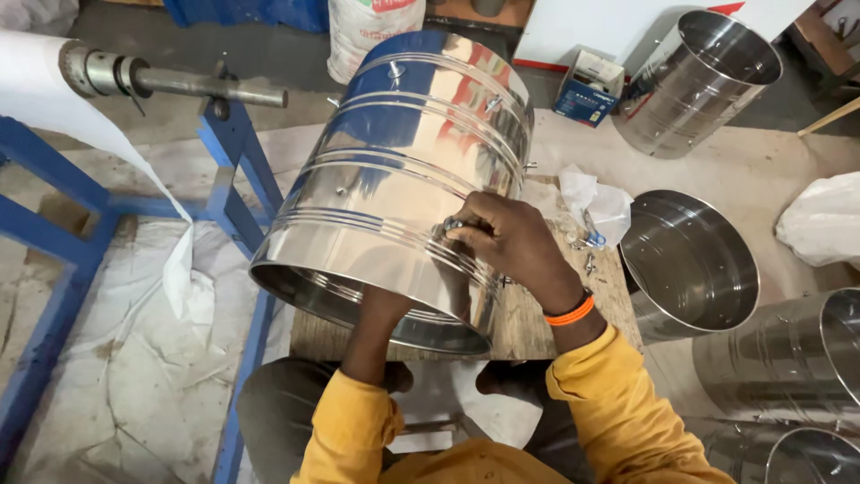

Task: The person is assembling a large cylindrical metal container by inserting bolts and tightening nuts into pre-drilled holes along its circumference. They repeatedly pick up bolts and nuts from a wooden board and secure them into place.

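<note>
A polished steel drum (394, 170) lies on its side on a small wooden worktop (537, 327), its open rim overhanging the near edge toward the person. The right hand (515, 246) rests on the drum's outer wall near that rim, its grip closed around a small metal fastener (452, 224) set against the ribbed bands. The left hand is out of sight: the left forearm (376, 332) runs up into the drum's open mouth, so its grip cannot be told.

Loose bolts (587, 251) and a crumpled plastic bag (596, 202) lie on the worktop just beside the drum's right side, leaving little bare board there. To the left, a blue steel frame (237, 161) carrying a metal shaft (193, 85) and a white sheet roll (54, 99) stands close to the drum. To the right, more steel drums (690, 264) crowd the floor; one (699, 81) stands farther back, with open floor between.
</note>
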